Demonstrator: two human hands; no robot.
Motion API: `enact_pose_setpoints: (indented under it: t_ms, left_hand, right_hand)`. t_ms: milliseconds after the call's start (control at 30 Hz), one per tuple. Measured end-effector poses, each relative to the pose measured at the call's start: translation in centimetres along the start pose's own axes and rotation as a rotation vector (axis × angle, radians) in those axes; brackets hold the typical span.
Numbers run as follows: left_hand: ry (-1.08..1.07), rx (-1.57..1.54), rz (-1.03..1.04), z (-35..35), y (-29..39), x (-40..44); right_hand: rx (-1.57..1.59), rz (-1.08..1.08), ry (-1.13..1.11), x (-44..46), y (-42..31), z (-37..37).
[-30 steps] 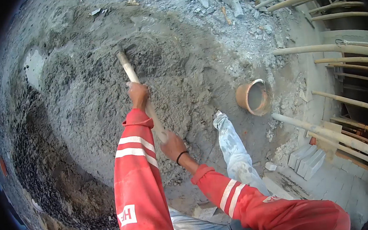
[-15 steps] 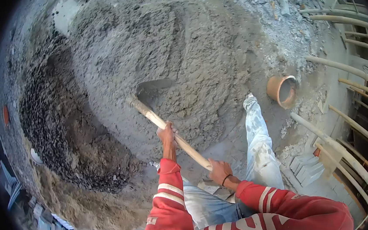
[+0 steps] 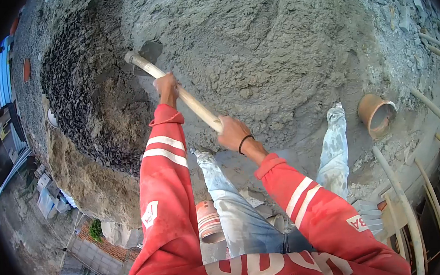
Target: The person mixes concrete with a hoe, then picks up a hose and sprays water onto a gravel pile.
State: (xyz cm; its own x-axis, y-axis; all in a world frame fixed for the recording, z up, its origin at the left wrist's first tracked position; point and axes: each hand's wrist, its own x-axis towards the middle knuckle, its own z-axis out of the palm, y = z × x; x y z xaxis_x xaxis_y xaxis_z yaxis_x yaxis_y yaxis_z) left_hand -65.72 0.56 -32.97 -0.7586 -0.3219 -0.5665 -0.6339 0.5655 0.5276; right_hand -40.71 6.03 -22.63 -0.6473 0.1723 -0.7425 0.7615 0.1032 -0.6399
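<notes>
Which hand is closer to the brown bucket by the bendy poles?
Right. The right hand grips the wooden handle, left of the brown bucket; the left hand is farther away, higher up the handle.

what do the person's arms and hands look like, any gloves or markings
No gloves on the left hand or right hand. Red sleeves have paired white stripes and white patches; a thin dark wristband circles the right wrist.

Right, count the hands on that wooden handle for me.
2. The left hand grips the wooden handle farther from the body; the right hand, with a dark band at its wrist, grips it nearer the body. No other hand shows on it.
</notes>
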Motion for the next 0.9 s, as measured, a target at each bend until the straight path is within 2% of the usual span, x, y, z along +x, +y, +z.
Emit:
enact_pose_setpoints:
  t_ms: [67, 100, 133, 167, 200, 267, 367, 433, 500, 533, 600, 700, 767, 800, 900]
  left_hand:
    - [-0.015, -0.071, -0.107, 3.8, -7.2, -2.7]
    - [-0.034, -0.080, -0.149, 5.4, -9.7, -5.6]
    - [-0.041, -0.033, -0.217, 6.4, -10.2, -9.5]
    - [-0.027, -0.094, -0.251, 7.9, -13.6, -10.7]
    - [-0.055, -0.132, -0.304, 7.6, -11.7, -16.0]
    - [-0.123, -0.194, -0.346, 7.8, -12.8, -22.3]
    - [-0.239, -0.683, -0.507, 6.1, -13.2, -32.7]
    - [-0.259, -0.798, -0.532, 4.8, -13.3, -38.7]
    - [-0.238, -0.796, -0.614, 3.3, -12.3, -42.8]
    - [-0.230, -0.802, -0.623, 3.3, -12.6, -42.7]
    - [-0.368, -0.666, -0.657, 2.8, -13.3, -42.2]
    - [-0.550, -0.589, -0.589, 4.7, -13.1, -32.5]
    - [-0.505, -0.507, -0.455, 5.8, -11.9, -26.4]
    - [-0.478, -0.479, -0.355, 5.5, -11.1, -23.9]
    - [-0.469, -0.620, -0.347, 1.8, -7.0, -18.5]
  right_hand:
    - [-0.080, 0.083, -0.056, -4.2, 3.5, -4.0]
    - [-0.129, 0.048, -0.010, -6.4, 5.9, -5.4]
    - [-0.154, 0.052, -0.044, -8.5, 7.3, -7.4]
    - [-0.179, 0.056, -0.075, -10.4, 8.5, -9.6]
    - [-0.189, 0.028, -0.073, -12.5, 10.0, -11.4]
    - [-0.258, 0.026, -0.108, -16.7, 12.3, -15.1]
    - [-0.465, 0.062, -0.118, -22.2, 16.5, -19.7]
    - [-0.629, 0.025, -0.107, -25.9, 18.8, -21.8]
    - [-0.654, 0.091, -0.078, -30.3, 19.7, -22.0]
    - [-0.672, 0.143, -0.036, -31.5, 19.3, -21.5]
    - [-0.672, 0.198, 0.020, -32.2, 17.3, -18.3]
    - [-0.633, 0.298, 0.206, -26.9, 14.1, -11.5]
    - [-0.505, 0.329, 0.244, -21.9, 13.0, -7.7]
    - [-0.464, 0.267, 0.260, -19.5, 11.6, -6.4]
    - [-0.497, 0.160, 0.215, -14.9, 8.6, -5.6]
